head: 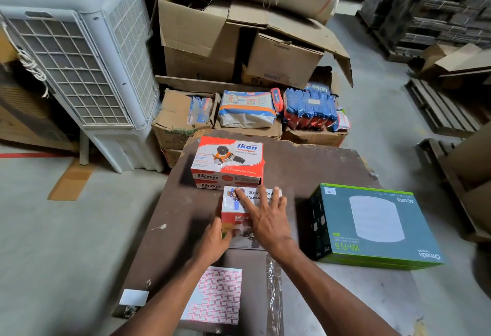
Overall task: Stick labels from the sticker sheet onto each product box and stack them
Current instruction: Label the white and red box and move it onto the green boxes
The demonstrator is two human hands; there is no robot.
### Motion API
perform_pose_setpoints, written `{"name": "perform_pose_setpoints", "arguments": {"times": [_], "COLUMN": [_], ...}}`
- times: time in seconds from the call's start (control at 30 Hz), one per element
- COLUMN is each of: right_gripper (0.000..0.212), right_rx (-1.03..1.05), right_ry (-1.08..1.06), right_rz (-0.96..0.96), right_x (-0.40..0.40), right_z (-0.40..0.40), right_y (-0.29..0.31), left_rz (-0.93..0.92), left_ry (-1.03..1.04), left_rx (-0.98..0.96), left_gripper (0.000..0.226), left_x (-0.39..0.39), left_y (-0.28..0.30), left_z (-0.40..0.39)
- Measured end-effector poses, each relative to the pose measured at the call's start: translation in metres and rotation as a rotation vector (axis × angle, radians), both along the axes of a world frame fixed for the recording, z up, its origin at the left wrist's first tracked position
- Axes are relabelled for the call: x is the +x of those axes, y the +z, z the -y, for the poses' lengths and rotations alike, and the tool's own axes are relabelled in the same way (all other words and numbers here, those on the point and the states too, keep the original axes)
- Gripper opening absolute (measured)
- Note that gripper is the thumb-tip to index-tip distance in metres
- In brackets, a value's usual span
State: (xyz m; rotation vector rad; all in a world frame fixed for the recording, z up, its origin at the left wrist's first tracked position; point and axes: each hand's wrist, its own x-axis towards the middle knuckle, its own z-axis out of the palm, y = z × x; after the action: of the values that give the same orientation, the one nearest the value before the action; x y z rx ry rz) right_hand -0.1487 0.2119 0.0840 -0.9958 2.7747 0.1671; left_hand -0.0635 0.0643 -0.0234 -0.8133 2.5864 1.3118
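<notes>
Pressing a label onto a small product box on the table.

Dark table (305, 165); teal Wi-Fi box (372, 226) right; red Ikon boxes (228, 161) stacked behind; white carton-sealer box (239, 216) centre. Right hand (268, 216) released, fingers flat on top; left hand (212, 240) steadying its side, grip unclear. Sticker sheet (218, 295) nearest. Best rubbed firmly, smoothing outward. Open cartons (183, 112) beyond, holding packets.

product boxes: 3 (228, 161) (247, 216) (377, 226) | sticker sheet: 1 (216, 297) | hands: 2 (212, 240) (265, 218)
</notes>
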Motion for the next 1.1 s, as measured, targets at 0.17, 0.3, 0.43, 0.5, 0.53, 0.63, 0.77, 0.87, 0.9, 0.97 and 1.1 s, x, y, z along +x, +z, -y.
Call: {"name": "perform_pose_setpoints", "arguments": {"times": [0.17,0.3,0.43,0.5,0.53,0.63,0.77,0.87,0.9,0.97,1.1], "right_gripper": [0.114,0.096,0.101,0.1,0.099,0.094,0.084,0.086,0.087,0.088,0.071], "right_rx": [0.019,-0.019,-0.07,-0.119,-0.156,-0.269,-0.51,-0.668,-0.74,-0.867,-0.833], "right_ry": [-0.02,-0.029,-0.046,-0.068,-0.09,-0.163,-0.212,-0.264,-0.303,-0.389,-0.545], "right_rz": [0.014,0.003,0.029,0.039,0.046,0.096,0.152,0.246,0.323,0.456,0.676], "right_x": [0.002,-0.002,-0.007,-0.011,-0.014,-0.023,-0.027,-0.026,-0.025,-0.022,-0.019], "right_z": [0.005,0.009,0.001,-0.007,-0.012,-0.026,-0.046,-0.06,-0.065,-0.073,-0.075], "right_y": [-0.001,-0.002,-0.004,-0.005,-0.005,-0.01,-0.026,-0.036,-0.039,-0.044,-0.064], "left_rz": [0.006,0.018,0.012,-0.002,-0.023,-0.136,-0.17,-0.21,-0.215,-0.215,-0.187], "left_ry": [0.024,0.003,-0.021,-0.035,-0.043,-0.051,0.043,0.044,0.032,-0.002,-0.115], "left_rx": [0.03,0.081,0.136,0.169,0.184,0.194,0.11,0.081,0.023,-0.12,-0.366], "left_gripper": [0.036,0.057,0.063,0.062,0.063,0.085,0.1,0.096,0.092,0.085,0.082], "left_x": [-0.003,-0.006,-0.009,-0.007,-0.006,-0.006,-0.012,-0.017,-0.019,-0.024,-0.025], "left_y": [-0.004,-0.007,-0.014,-0.018,-0.019,-0.013,-0.005,-0.007,-0.006,0.0,0.003], "left_z": [-0.002,0.002,0.005,0.007,0.008,0.008,0.015,0.024,0.025,0.022,0.015]}}
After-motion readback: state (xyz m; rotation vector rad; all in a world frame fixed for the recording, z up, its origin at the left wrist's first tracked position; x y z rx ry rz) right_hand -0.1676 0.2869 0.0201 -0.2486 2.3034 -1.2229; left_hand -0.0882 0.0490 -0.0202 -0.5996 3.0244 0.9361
